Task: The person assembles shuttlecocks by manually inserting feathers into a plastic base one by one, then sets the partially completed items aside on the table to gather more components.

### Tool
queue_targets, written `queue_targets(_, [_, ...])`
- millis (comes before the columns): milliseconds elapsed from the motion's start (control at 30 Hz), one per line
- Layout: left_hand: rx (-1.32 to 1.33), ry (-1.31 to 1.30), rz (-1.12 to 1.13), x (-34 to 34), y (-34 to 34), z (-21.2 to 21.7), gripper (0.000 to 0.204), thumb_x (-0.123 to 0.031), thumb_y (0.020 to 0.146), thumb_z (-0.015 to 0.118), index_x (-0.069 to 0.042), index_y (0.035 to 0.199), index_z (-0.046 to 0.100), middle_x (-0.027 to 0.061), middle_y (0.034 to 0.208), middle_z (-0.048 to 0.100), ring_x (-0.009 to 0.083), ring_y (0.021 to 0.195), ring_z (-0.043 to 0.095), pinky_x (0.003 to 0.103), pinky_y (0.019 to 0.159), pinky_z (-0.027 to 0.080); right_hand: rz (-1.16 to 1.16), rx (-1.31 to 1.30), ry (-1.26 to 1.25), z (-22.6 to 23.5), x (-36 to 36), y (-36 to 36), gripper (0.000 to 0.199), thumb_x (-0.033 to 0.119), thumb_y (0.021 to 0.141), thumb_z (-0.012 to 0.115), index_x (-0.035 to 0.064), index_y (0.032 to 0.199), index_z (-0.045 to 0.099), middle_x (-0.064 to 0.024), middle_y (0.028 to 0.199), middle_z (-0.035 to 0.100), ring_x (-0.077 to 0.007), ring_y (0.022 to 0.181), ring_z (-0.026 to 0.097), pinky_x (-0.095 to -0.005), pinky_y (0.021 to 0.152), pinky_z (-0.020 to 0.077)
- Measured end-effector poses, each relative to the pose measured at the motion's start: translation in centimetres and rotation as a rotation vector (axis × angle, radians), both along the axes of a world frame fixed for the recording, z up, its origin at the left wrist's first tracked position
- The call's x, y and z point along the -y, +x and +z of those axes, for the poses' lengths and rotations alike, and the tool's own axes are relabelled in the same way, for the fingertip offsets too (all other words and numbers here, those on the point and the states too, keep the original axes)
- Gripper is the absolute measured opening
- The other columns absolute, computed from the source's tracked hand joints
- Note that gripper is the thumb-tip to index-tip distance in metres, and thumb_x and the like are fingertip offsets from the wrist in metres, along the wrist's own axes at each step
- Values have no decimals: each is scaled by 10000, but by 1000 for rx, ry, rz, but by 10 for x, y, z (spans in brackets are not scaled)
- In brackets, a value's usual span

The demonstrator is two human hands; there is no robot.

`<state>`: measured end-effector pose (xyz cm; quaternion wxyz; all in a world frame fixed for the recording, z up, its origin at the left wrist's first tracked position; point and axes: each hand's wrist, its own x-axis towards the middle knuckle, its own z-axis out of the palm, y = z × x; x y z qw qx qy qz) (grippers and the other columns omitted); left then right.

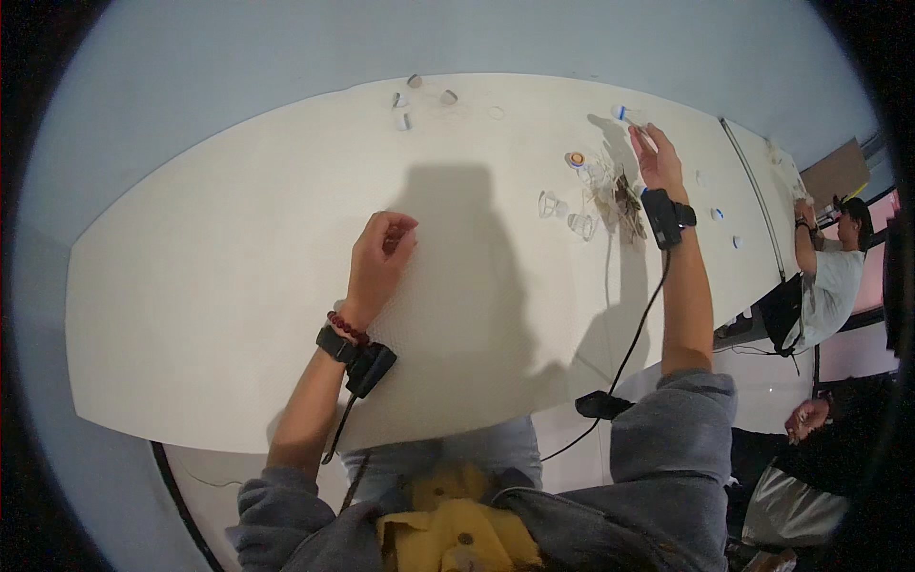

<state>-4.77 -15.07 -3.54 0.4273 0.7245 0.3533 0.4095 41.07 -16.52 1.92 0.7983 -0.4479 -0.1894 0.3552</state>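
My left hand [384,250] hovers over the white table [191,286], its fingers curled in loosely, and I see nothing in them. Reaching to the far right, my right hand [660,160] pinches a small, pale see-through container [620,112] with a blue-and-white end. Its exact kind is too small to make out. Just left of that hand is a loose pile of clear plastic pieces [596,179]. Dark brown, dried-looking stalks [627,205] lie beside the pile, near my right wrist. Two clear cups or small bottles [582,225] rest at the pile's near side.
Several small white and grey pieces [402,120] stand at the table's far edge. A round orange-and-white piece [574,159] lies by the pile; blue-and-white caps [718,214] are further right. Another person [827,276] works at the right. A cable [637,348] runs from my right wrist device.
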Motion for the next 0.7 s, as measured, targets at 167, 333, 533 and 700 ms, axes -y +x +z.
queue_targets(167, [6,-71,8,2,2,5,114,-32,861,562,-15,974,560,50,933,588,124,803,583,257,718,483,-134,-115,-260,-26,-11,2,451,139,843,617,-43,1213,434,-126,1091,508,-346,1014,564,-411,770,473])
queue_targets(333, [-92,-33,2,3,0,9,139,-93,894,546,-16,1010,547,66,917,609,133,824,602,272,744,502,-16,208,-217,-3,41,-95,342,159,879,580,4,1180,532,-79,1056,577,-220,951,596,-303,777,461])
queue_targets(533, [-48,-85,22,4,-1,13,115,-46,866,559,-21,979,561,51,913,590,124,794,581,258,712,480,-33,763,-320,-24,128,-178,219,91,858,595,34,1069,614,-63,1011,626,-171,878,604,-256,812,453])
queue_targets(700, [-8,-73,-1,5,-3,9,107,-42,870,546,-16,974,559,49,903,583,112,788,578,247,707,477,-17,1141,-463,-29,154,-241,464,119,768,687,54,1189,502,-175,1277,412,-297,1182,426,-432,928,405])
